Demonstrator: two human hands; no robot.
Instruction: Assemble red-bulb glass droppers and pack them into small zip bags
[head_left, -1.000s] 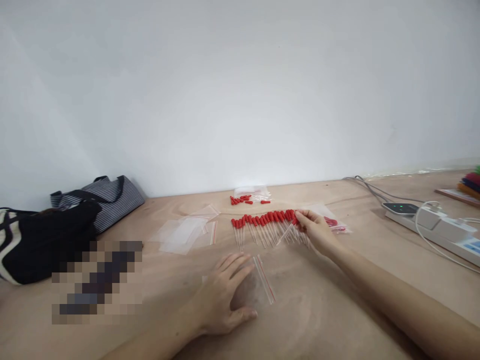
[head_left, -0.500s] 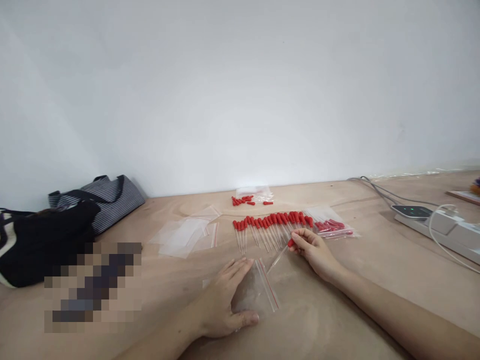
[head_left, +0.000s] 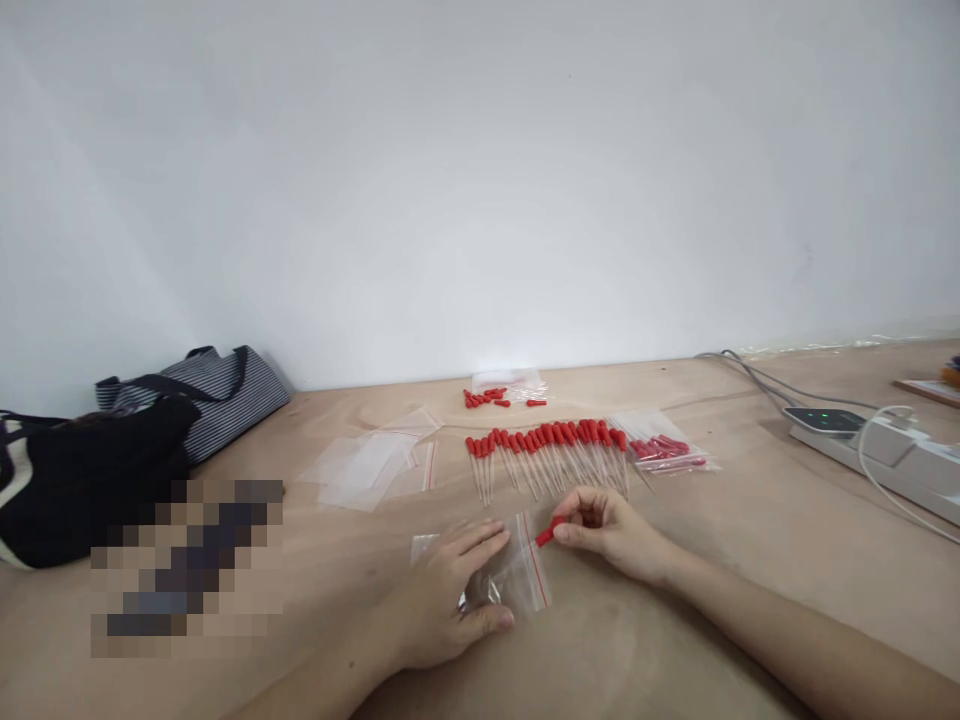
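Observation:
My left hand lies spread on a clear zip bag with a red line along its right-hand edge. Between the thumb and fingers of my right hand is the red bulb of a dropper, which points down-left at the bag's edge. The dropper's clear tube is hard to make out against the bag. Behind my hands, a row of red-bulbed droppers lies side by side, bulbs toward the wall.
Flat clear bags lie left of the row. A bag of droppers is at its right, and loose red bulbs lie near the wall. Dark bags stand at left, a white power strip at right.
My right hand has moved left and toward me with the dropper, bringing its red bulb to the bag's edge. My left hand stays spread on the bag.

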